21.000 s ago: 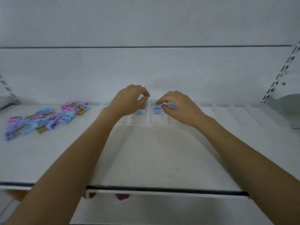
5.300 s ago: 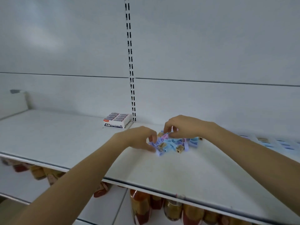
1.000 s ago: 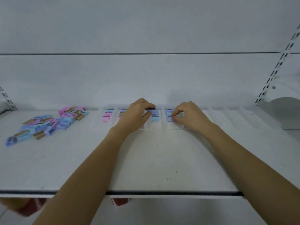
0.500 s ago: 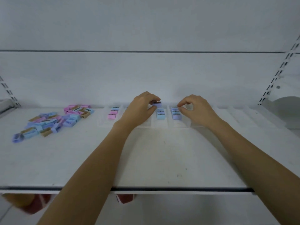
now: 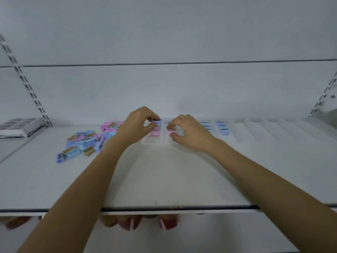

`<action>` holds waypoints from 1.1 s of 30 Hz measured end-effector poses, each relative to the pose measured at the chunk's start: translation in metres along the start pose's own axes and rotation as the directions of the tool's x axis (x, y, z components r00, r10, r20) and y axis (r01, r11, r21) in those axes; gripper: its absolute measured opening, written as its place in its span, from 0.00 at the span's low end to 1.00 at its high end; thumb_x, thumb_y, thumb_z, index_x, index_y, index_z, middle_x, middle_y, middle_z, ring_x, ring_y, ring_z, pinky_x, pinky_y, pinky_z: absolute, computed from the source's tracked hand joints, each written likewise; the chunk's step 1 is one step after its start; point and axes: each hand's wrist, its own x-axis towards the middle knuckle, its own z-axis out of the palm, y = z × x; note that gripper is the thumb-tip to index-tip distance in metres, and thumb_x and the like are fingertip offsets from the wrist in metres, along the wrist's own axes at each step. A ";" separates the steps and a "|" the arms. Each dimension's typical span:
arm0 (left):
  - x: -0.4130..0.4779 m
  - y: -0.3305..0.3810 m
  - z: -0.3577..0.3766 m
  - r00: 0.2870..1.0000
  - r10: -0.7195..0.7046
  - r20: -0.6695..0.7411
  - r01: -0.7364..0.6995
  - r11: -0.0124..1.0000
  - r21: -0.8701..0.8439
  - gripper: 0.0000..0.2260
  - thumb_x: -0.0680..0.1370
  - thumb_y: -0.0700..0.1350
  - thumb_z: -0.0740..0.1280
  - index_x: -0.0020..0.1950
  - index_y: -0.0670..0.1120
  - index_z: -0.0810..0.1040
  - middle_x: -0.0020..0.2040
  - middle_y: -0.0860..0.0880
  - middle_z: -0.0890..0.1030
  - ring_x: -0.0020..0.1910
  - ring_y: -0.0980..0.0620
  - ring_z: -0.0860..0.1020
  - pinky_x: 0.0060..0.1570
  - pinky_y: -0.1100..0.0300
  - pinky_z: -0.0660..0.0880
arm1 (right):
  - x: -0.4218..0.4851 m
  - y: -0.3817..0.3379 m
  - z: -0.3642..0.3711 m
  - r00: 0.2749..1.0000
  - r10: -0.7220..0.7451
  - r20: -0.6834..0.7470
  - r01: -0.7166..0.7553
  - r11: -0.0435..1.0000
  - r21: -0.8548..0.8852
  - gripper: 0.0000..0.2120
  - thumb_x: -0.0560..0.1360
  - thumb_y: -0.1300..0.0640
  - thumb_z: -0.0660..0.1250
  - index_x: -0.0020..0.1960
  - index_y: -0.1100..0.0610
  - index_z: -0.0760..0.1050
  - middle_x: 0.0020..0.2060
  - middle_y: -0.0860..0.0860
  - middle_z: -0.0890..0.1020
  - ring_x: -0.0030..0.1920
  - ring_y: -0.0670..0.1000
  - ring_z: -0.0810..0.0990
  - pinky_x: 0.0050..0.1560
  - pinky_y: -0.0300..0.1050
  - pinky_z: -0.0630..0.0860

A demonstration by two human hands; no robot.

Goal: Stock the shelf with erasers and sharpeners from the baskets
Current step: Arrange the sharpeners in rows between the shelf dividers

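Pastel little blocks everywhere on this one, erasers by the look of them. The left hand [image 5: 140, 125] had a lilac block [image 5: 157, 122] pinched between thumb and forefinger, right over a lane of the clear divider tray [image 5: 255, 130] at the back of the white shelf [image 5: 164, 179]. A pink block [image 5: 155, 133] lay in that same lane just below it.

The right hand [image 5: 189, 133] sat at 3 o'clock of the left, fingers curled, thumb and forefinger either side of a second pink block [image 5: 171, 132]. It was too blurry to tell if it actually gripped it. Blue blocks [image 5: 223, 127] lined lanes further toward 3 o'clock, and the loose pile [image 5: 85, 141] waited at 9 o'clock of the left hand.

My guess is these are light, fairly stiff, a bit grippy and not fragile, so a fingertip pinch on the long sides is plenty. Being that light they'd probably skid or tip, so I'd set them down flat rather than drop them.
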 end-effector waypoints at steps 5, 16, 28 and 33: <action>-0.011 -0.018 -0.003 0.999 -0.035 0.024 0.036 0.998 -0.053 0.06 0.73 0.36 0.68 0.48 0.42 0.81 0.46 0.47 0.79 0.41 0.57 0.73 0.43 0.80 0.65 | -0.003 -0.009 0.023 0.987 -0.104 -0.123 0.097 0.994 -0.059 0.11 0.71 0.58 0.63 0.51 0.57 0.79 0.47 0.52 0.81 0.49 0.55 0.76 0.50 0.51 0.73; -0.022 -0.015 0.001 0.981 -0.076 0.180 0.056 0.992 0.110 0.05 0.75 0.44 0.66 0.49 0.48 0.80 0.52 0.50 0.78 0.55 0.51 0.72 0.53 0.58 0.68 | -0.006 -0.006 0.033 0.982 -0.173 -0.077 0.160 0.976 -0.150 0.15 0.70 0.57 0.59 0.52 0.58 0.79 0.49 0.51 0.83 0.49 0.56 0.79 0.50 0.41 0.66; -0.025 -0.013 0.007 0.989 -0.068 0.129 0.054 0.992 0.110 0.07 0.77 0.43 0.62 0.52 0.47 0.79 0.54 0.51 0.78 0.56 0.52 0.71 0.49 0.60 0.66 | -0.008 -0.008 0.033 0.984 -0.150 -0.101 0.134 0.980 -0.150 0.15 0.69 0.60 0.61 0.53 0.58 0.79 0.48 0.52 0.83 0.49 0.57 0.79 0.51 0.39 0.65; -0.023 -0.014 0.010 0.991 -0.038 0.128 0.018 0.989 0.149 0.08 0.77 0.44 0.61 0.52 0.47 0.78 0.54 0.52 0.78 0.56 0.52 0.71 0.48 0.62 0.64 | -0.011 -0.006 0.030 0.979 -0.150 -0.139 0.124 0.976 -0.178 0.17 0.70 0.56 0.56 0.51 0.58 0.79 0.46 0.52 0.83 0.46 0.56 0.79 0.49 0.38 0.66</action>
